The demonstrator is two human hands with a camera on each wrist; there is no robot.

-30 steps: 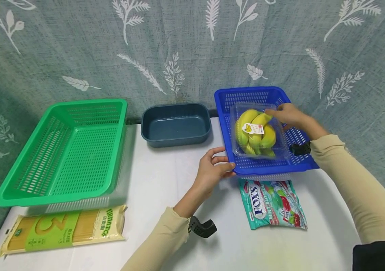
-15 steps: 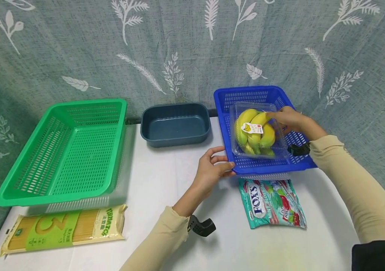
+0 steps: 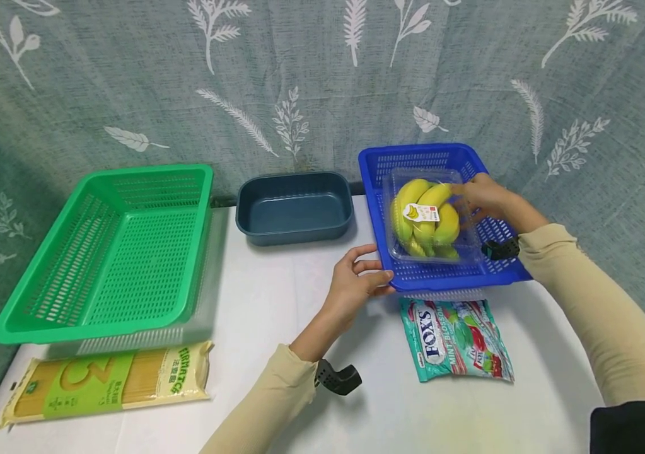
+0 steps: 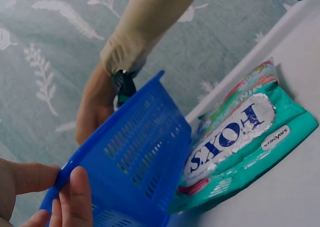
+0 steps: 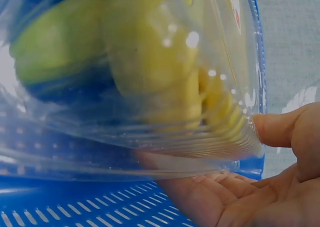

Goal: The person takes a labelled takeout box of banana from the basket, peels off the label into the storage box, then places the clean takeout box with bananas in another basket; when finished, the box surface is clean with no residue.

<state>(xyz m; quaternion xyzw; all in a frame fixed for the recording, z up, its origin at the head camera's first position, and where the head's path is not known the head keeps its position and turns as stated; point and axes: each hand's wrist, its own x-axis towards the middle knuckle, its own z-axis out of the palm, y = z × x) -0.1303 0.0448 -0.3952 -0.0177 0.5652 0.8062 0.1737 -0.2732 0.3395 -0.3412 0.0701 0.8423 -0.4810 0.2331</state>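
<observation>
Bananas (image 3: 447,226) sit in a clear clamshell (image 3: 468,243) inside the blue basket (image 3: 447,285); right hand (image 3: 483,194) has got its grip round the clamshell's right side, left hand (image 3: 356,277) just pinches the basket's near-left corner.

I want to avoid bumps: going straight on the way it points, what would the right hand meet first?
The clear banana box, whose edge the right hand holds. Beyond that, probably the left side of the blue basket, though depth is unclear.
</observation>
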